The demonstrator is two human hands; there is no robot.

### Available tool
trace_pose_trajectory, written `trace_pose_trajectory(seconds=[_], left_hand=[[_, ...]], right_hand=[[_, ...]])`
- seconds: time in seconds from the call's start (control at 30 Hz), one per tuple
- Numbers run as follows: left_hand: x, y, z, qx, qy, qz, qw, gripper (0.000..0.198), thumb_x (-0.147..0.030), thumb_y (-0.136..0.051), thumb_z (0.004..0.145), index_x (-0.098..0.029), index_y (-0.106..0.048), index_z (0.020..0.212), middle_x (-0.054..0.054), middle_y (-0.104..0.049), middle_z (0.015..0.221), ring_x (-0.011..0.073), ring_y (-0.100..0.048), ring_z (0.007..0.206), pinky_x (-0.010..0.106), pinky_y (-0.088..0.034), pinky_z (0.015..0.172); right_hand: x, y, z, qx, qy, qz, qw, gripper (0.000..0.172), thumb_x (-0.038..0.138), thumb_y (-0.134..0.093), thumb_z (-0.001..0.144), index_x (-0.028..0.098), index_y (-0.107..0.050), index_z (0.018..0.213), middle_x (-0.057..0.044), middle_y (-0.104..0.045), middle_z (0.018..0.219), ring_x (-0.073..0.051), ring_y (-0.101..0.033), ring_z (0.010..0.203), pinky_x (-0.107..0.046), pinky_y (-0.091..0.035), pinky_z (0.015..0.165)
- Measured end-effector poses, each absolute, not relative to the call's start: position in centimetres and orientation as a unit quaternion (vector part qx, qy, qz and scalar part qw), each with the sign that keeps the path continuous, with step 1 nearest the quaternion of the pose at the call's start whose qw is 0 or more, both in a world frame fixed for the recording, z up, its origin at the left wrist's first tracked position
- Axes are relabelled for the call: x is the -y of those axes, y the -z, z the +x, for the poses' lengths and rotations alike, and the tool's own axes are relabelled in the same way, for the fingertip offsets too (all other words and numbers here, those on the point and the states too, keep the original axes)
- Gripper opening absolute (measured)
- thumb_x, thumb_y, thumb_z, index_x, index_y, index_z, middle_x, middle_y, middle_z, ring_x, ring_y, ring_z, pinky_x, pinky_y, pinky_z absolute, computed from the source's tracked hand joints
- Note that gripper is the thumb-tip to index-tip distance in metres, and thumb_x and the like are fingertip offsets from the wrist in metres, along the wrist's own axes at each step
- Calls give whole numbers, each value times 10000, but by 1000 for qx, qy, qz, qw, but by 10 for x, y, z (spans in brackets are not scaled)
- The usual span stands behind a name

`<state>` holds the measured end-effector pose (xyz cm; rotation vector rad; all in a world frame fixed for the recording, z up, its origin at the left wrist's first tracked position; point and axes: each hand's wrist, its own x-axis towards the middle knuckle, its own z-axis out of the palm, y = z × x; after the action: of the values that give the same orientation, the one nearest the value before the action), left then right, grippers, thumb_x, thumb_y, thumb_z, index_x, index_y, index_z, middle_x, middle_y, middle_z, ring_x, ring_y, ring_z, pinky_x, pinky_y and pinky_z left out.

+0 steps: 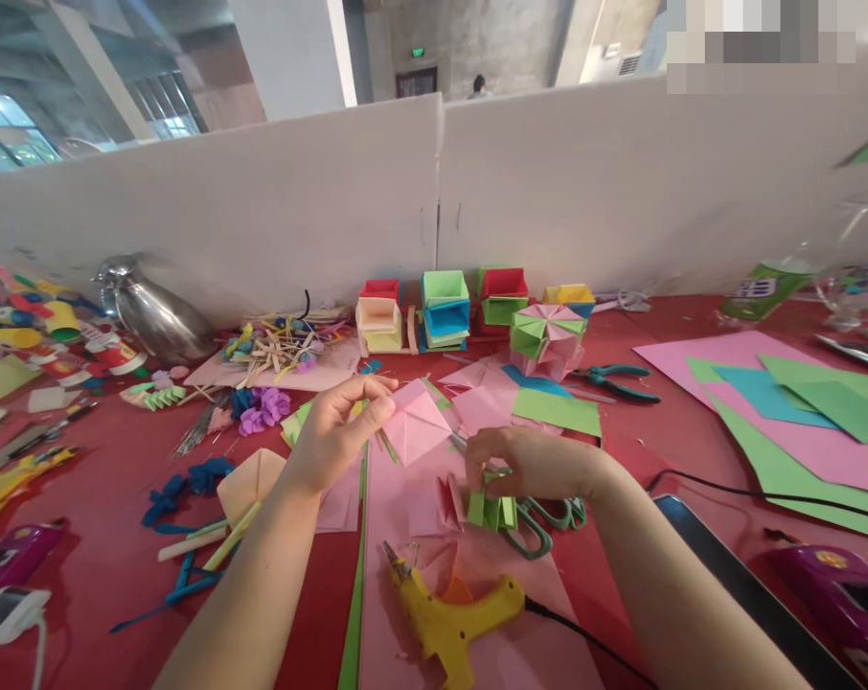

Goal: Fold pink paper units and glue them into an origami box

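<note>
My left hand [348, 422] pinches the corner of a folded pink paper square [418, 422] between thumb and fingers, above pink sheets. To its right, my right hand [502, 460] is bent down over a folded green paper piece [492, 511], its fingers curled; what the fingertips grip, if anything, is hidden. Green-handled scissors [535, 532] lie just beside and under that hand. Folded pink pieces [438, 505] sit between the two hands. Nearer to me lies a yellow glue gun [455, 613] on the pink paper.
Behind the hands stand coloured paper boxes [445, 311] and a pink-green folded wheel [549, 340]. Pliers [617, 381] and coloured sheets [757, 383] lie right. A metal jug [153, 311], purple flowers [263, 410] and blue paper strips [186, 489] are left. A black phone-like object [736, 585] lies near my right forearm.
</note>
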<state>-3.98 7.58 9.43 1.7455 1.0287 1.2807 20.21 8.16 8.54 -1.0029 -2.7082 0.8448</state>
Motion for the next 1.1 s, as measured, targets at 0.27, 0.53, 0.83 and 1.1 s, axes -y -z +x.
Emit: trace_pose_trajectory(seconds=[0.27, 0.53, 0.83, 1.1], left_hand=[[-77, -92, -41, -413, -492, 692, 330, 166, -304, -533, 823, -193, -554, 702, 20, -599, 853, 193, -550, 931, 310, -385, 869], [-78, -95, -46, -420, -485, 697, 321, 215, -379, -521, 832, -196, -543, 722, 29, -582, 846, 187, -553, 850, 312, -425, 800], [-78, -98, -52, -326, -454, 767, 317, 265, -460, -583, 782, -202, -563, 723, 42, -596, 829, 204, -565, 894, 364, -425, 859], [-76, -102, -54, -294, -481, 780, 271, 274, -458, -620, 753, -209, -546, 667, 21, -577, 731, 210, -558, 901, 372, -415, 863]], right_hand=[[-72, -110, 210, 904, -249, -333, 100, 249, 78, -625, 710, 243, -691, 884, -20, -654, 979, -158, -614, 867, -260, -481, 754], [7, -65, 161, 958, -47, -281, -31, 357, 231, -772, 561, 148, -649, 886, -87, -702, 801, -277, -657, 727, -372, -505, 630], [8, -49, 180, 921, -164, -353, -6, 431, -9, -545, 577, 223, -617, 934, -48, -671, 910, -216, -647, 785, -295, -483, 636], [8, -85, 209, 799, -385, -381, 261, 176, 226, -596, 703, 205, -514, 857, 12, -595, 712, -102, -545, 533, -175, -406, 433]])
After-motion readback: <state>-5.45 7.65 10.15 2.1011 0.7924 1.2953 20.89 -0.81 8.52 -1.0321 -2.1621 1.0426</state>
